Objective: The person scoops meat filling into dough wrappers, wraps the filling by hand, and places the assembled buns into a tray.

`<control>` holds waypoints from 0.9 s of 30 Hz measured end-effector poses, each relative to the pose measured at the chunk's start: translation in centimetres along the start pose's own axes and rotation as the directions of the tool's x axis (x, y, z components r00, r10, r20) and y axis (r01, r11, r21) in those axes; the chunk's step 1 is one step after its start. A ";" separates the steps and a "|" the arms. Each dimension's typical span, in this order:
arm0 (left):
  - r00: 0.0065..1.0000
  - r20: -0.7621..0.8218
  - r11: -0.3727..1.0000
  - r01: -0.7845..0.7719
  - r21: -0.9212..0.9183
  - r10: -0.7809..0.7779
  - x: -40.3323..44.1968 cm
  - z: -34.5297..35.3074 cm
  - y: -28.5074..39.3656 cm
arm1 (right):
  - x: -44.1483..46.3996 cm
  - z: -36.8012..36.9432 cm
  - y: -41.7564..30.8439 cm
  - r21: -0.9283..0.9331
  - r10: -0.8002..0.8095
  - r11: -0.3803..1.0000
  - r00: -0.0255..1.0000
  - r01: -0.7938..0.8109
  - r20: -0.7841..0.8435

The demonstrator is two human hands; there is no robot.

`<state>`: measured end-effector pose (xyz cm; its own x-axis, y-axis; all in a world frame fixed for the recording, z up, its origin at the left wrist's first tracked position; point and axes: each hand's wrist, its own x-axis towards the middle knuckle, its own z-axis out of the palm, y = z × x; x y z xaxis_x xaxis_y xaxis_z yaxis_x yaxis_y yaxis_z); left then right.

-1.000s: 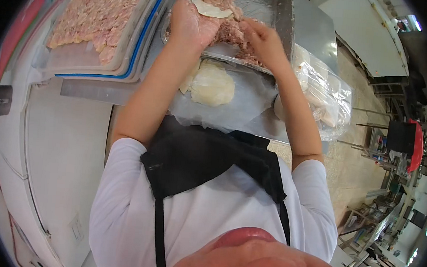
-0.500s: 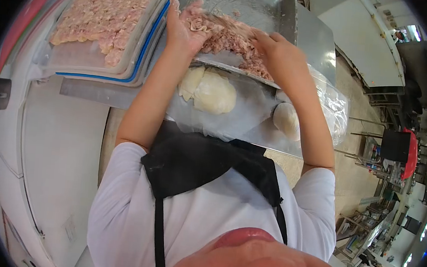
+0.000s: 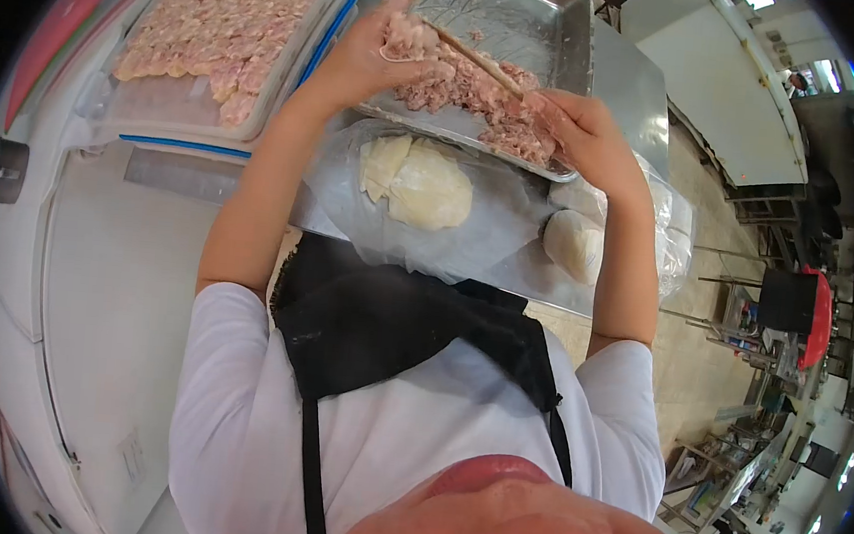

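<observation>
Head cam: L hand is out fwd by the near L corner of the metal tray, palm up & cupped, index stretched up/away. L fingers curl round a wrapper w/ filling on it, sat in the palm. R hand is at the tray's near R corner, back of hand up, forearm reaching fwd; thumb & R fingers pinched on one end of a stick. Stick slants up-L above the mince, other end at the filling. On the bench, btw the forearms: wrapper stack on a plastic sheet.

Hard to see: most of the wrapper's hidden by fingers & filling, just a pale edge showing; can't tell if the stick's tip is in the filling or just beside it. R fingertips partly hidden. White ball & clear bag part-covered by R forearm. Tub of pale pink pcs, far L, & tray's far side both cut off at top. R bkgd warped, too small to ID.
</observation>
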<state>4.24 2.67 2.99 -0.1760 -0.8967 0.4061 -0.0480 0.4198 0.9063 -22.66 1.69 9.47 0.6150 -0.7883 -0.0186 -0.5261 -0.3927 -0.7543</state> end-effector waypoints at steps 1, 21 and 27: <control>0.998 0.016 0.994 -0.056 0.091 0.054 0.1 0.1 0.8 | -0.6 0.0 -0.3 -0.019 -0.010 1.000 1.000 0.010 0.013; 0.953 0.025 0.864 0.263 0.430 -0.302 1.7 0.7 -2.8 | 2.2 2.0 9.3 -0.619 -0.160 0.784 0.976 0.036 -0.146; 0.992 0.061 0.898 -0.125 0.422 0.110 0.9 0.3 0.9 | -0.7 -2.0 4.6 -0.156 0.089 0.980 0.977 -0.120 -0.194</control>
<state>3.75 2.27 4.18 -0.2399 -0.8351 0.4950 -0.4355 0.5483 0.7139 -26.68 -0.54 7.33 0.4404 -0.8968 0.0420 -0.6811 -0.3643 -0.6351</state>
